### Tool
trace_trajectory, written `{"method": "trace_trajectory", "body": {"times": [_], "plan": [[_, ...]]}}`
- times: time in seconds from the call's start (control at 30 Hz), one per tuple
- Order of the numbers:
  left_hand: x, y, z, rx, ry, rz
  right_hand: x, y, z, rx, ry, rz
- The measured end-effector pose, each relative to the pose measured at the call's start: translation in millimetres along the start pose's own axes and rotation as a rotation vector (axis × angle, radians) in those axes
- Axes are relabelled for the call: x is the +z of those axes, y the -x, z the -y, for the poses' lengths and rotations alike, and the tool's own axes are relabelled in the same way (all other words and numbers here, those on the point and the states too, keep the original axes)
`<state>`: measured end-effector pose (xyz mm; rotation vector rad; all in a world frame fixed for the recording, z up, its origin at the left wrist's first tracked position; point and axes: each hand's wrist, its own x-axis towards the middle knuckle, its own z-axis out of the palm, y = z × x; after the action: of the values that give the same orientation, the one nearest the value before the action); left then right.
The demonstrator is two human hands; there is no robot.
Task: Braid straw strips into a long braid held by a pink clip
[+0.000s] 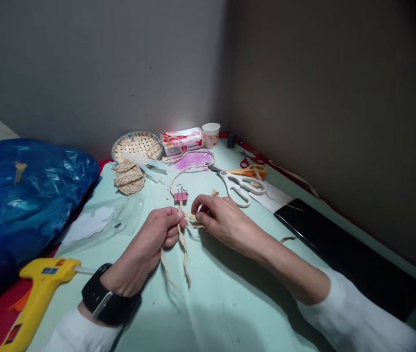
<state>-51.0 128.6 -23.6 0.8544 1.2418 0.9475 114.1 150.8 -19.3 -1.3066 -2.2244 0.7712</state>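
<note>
Pale dried-fibre strands point(183, 240) hang below a pink binder clip point(180, 196), which grips their upper end on the table. My left hand point(166, 226) pinches the strands between thumb and fingers just under the clip, and loose ends dangle below it. My right hand point(217, 215) is closed on another strand point(193, 222) that runs across to the left hand. Beyond the clip, a thin braided cord point(182, 172) curves up over the table toward a purple patch.
Ahead lie a woven basket point(137, 145), a fibre coil point(129, 177), a red-and-white packet point(182, 141) and a paper cup point(211, 135). White scissors point(238, 187) and a black tablet-like slab point(347, 259) lie right. A yellow glue gun point(42, 288) and blue plastic bag point(28, 195) stand left.
</note>
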Motion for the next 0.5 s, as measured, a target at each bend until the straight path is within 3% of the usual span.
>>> {"method": "trace_trajectory", "body": {"times": [0.5], "plan": [[-8.0,-4.0,4.5,-0.018,0.003,0.091,4.3,1.6,4.0,-0.037,-0.017,0.089]]}}
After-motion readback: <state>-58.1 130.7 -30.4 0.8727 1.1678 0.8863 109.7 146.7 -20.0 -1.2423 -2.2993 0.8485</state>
